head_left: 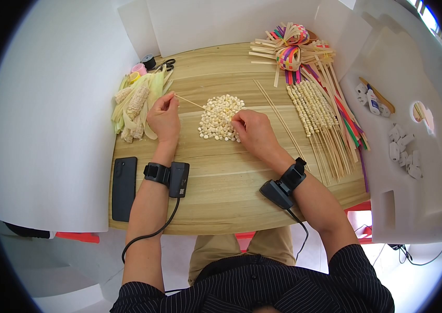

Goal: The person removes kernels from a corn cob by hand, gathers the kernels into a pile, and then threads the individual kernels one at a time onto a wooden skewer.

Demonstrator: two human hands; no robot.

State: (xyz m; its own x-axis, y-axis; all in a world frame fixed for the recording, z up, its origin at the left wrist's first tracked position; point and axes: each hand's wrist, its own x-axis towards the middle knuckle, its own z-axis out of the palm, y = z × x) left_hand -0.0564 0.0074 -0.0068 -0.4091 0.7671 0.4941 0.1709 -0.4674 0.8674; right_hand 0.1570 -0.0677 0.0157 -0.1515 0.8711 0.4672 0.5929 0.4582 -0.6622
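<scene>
My left hand pinches one end of a thin wooden skewer, which slants down to the right over a pile of pale corn kernels. At the right edge of that pile is my right hand, its thumb and fingertips pressed together. Whatever lies between those fingertips is too small to make out. Left of my left hand are corn husks and stripped cobs. Several bare skewers lie to the right of my right hand.
Skewers threaded with kernels lie at right, beside coloured strips and woven balls. Black scissors and thread spools sit at back left. A phone is at front left. A glue bottle is at far right.
</scene>
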